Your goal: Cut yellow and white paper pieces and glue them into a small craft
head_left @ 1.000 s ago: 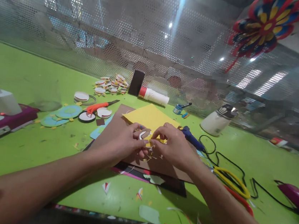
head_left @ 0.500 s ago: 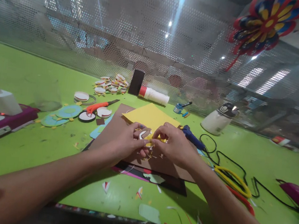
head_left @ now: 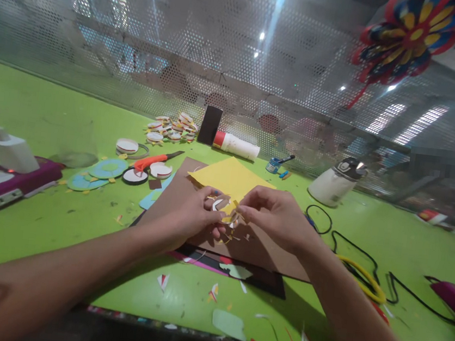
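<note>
My left hand [head_left: 190, 213] is closed round a small white paper ring [head_left: 218, 204], held between thumb and fingers above a brown board [head_left: 166, 204]. Just to its right, my right hand [head_left: 278, 214] pinches what looks like a small yellow paper piece [head_left: 234, 208] at the ring's edge. The fingers cover part of both pieces. Behind the hands a yellow paper sheet [head_left: 230, 176] lies on the board. Tiny paper scraps are scattered under my fingers.
Orange-handled scissors [head_left: 150, 161], round paper pieces [head_left: 108, 168] and a purple power strip [head_left: 33, 178] lie left. A pile of finished-looking rings [head_left: 175, 126], a phone [head_left: 210, 125] and a white tube [head_left: 236, 145] stand behind. Right are a kettle-like jug [head_left: 333, 182], black cable [head_left: 354, 245] and yellow-handled scissors [head_left: 366, 282].
My right hand has drawn slightly right, away from the ring, and its wrist has shifted over the blue tool at the right. My left hand keeps the ring in place. The view shifted slightly.
</note>
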Available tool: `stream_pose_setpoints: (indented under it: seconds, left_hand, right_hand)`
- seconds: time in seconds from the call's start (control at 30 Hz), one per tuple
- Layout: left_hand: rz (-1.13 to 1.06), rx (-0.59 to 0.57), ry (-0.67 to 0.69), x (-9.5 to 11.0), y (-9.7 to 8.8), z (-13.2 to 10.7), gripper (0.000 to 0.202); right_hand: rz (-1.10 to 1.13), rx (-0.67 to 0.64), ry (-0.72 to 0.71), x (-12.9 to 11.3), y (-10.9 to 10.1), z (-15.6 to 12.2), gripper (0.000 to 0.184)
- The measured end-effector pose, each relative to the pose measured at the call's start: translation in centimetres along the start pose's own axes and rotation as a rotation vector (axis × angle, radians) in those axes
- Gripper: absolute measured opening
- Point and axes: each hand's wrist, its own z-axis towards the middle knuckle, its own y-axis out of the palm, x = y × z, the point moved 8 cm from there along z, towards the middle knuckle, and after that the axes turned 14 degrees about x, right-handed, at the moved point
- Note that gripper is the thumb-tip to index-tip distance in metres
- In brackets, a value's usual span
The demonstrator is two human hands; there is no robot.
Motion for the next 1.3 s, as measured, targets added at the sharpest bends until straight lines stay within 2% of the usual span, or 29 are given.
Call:
stream_pose_setpoints:
  seconds: [0.1, 0.3, 0.43, 0.53, 0.8, 1.03, 1.3]
  left_hand:
    - [0.031, 0.019, -0.025, -0.2, -0.2, 0.0, 0.035]
    - [0.082, -0.003, -0.039, -0.4, -0.3, 0.0, 0.034]
    - [0.063, -0.020, -0.082, -0.5, -0.2, -0.2, 0.034]
    - [0.054, -0.023, -0.065, -0.3, -0.1, -0.1, 0.035]
    - [0.150, -0.105, -0.067, -0.8, 0.3, -0.2, 0.041]
    - [0.167, -0.168, -0.055, -0.7, 0.9, -0.7, 0.033]
    - [0.161, -0.138, -0.049, -0.6, 0.7, -0.8, 0.036]
  right_hand:
    - [0.117, -0.009, 0.040, 0.7, -0.2, 0.1, 0.005]
    - [0.008, -0.029, 0.009, 1.3, -0.1, 0.3, 0.011]
    - [-0.078, -0.020, -0.069, 0.9, -0.2, 0.3, 0.019]
    - [-0.123, -0.018, -0.154, 0.2, -0.3, 0.2, 0.026]
    - [-0.261, -0.102, -0.281, -1.0, 0.6, -0.2, 0.035]
    - [-0.373, -0.190, -0.355, -1.4, 1.1, -0.8, 0.036]
    - [-0.385, -0.282, -0.380, -1.9, 2.0, -1.3, 0.033]
